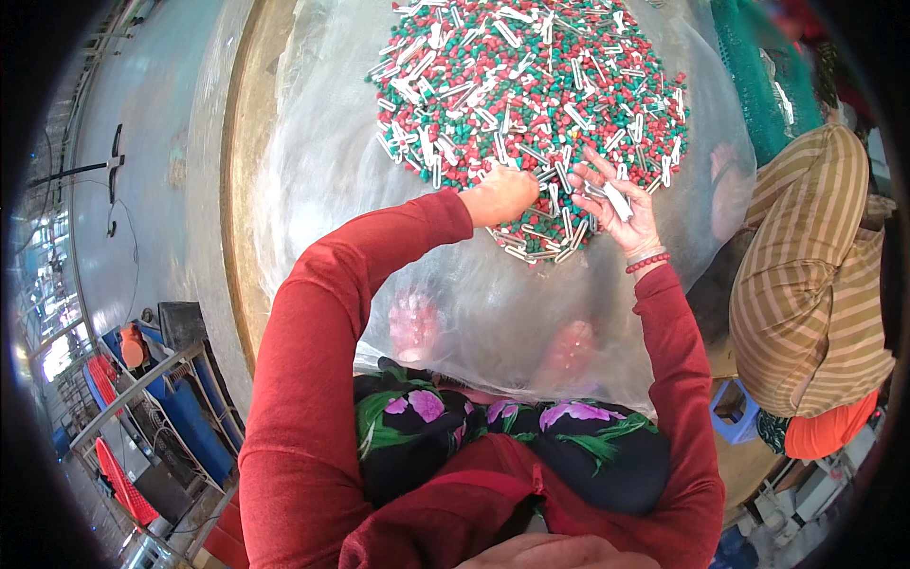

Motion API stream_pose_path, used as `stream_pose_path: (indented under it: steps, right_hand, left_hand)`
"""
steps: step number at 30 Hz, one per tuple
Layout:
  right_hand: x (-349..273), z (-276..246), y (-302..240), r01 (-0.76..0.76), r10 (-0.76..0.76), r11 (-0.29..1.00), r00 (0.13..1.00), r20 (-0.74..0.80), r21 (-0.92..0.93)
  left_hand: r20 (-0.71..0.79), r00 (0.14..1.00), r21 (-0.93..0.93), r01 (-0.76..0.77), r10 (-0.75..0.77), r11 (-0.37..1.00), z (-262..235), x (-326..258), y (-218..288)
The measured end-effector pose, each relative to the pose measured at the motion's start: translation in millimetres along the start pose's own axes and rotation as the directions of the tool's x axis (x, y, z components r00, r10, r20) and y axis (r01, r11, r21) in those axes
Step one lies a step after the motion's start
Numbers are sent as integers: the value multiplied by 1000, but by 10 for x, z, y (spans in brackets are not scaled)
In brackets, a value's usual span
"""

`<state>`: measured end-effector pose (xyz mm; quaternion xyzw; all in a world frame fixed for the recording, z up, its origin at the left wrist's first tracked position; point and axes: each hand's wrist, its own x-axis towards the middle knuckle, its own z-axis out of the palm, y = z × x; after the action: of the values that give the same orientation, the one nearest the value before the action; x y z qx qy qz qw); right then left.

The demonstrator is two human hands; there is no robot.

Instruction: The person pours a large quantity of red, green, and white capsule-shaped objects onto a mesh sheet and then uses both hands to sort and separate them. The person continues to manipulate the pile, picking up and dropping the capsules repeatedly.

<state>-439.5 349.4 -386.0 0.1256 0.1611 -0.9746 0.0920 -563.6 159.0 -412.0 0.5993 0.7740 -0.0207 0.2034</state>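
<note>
Head view: right hand (621, 213) palm up at the near right edge of the pile of red, green and white pieces (455, 123), fingers loosely curled and holding pale strips (618, 201), their long axis slanting down toward the wrist. Left hand (502, 196) is curled narrow over the pile; cannot tell what it holds. Dark-grey strip (547, 174) lies between the hands, just right of the left fingertips, the left hand nearer
</note>
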Motion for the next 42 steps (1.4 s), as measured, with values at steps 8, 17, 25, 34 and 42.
stream_pose_path:
  steps: [8,17,25,34,42]
  right_hand:
    - [61,214,-42,22,-33,974,999,43,227]
    - [334,-70,334,130,-62,880,985,-162,457]
    - [678,-40,-542,455,-362,834,878,-313,312]
    - [431,348,-3354,727,-824,464,564,-53,507]
    - [336,-148,-1587,447,-644,694,736,-210,-564]
  left_hand:
    - [89,995,-887,100,-47,451,-577,-62,-439]
    - [-255,960,-120,-152,117,981,-1116,280,341]
    - [-683,724,-282,-390,103,877,-1730,216,284]
    - [-284,952,-580,-80,-110,811,-1082,-297,-302]
    - [-154,964,184,-187,216,965,-17,-64,183]
